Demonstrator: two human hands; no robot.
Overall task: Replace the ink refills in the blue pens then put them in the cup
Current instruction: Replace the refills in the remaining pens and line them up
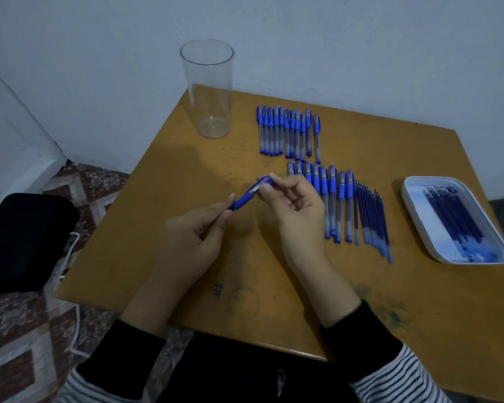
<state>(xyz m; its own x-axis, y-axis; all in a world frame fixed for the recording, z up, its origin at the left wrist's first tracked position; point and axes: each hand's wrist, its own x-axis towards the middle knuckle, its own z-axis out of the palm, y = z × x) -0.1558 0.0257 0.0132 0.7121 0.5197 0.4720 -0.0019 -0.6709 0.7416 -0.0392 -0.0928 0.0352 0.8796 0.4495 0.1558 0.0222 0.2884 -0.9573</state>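
Note:
Both hands hold one blue pen (249,194) above the middle of the wooden table (186,175). My left hand (197,231) grips its lower end, and my right hand (296,207) pinches the capped upper end. An empty clear plastic cup (208,88) stands upright at the far left corner. Two rows of several blue capped pens lie flat: one at the back (288,132), one (332,199) just right of my right hand. Several loose blue refills (371,219) lie beside the nearer row.
A white tray (413,199) holding several dark blue refills sits near the table's right edge. A black bag (24,239) and a white cable (70,251) lie on the patterned floor to the left. The wall stands close behind the table.

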